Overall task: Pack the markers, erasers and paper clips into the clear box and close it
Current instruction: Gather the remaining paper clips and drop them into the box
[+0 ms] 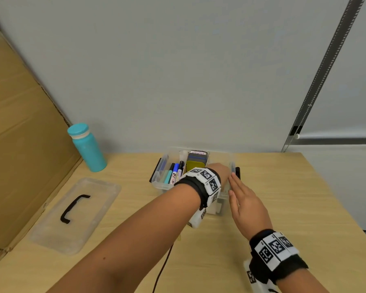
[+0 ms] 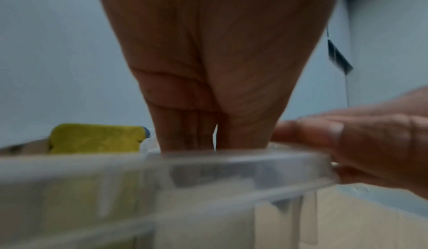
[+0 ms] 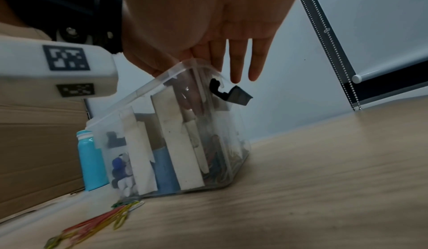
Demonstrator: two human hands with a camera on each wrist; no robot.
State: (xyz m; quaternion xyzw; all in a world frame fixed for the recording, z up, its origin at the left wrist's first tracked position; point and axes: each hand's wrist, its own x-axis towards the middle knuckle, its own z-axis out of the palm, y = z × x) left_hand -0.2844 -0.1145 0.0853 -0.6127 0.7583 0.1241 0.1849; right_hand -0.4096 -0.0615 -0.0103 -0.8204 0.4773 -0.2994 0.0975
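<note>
Box (image 1: 163, 182), clear plastic, open, standing on desk (image 1: 283, 197) near the wall. Contents: markers (image 1: 174, 171) in left compartment; erasers (image 1: 195, 160) in middle; paper clips (image 3: 217, 168) in right compartment. More clips (image 3: 97, 223) lie loose on the desk beside the box. Lid (image 1: 76, 214), black handle, lies well apart to the left. Left hand (image 1: 221, 171) reaches down into the right compartment; whether the fingers hold anything cannot be told. Right hand (image 1: 246, 206), fingers straight, rests flat against the box's right wall, steadying it. Step judged: packing clips. Next: gather loose clips, then fetch lid.
</note>
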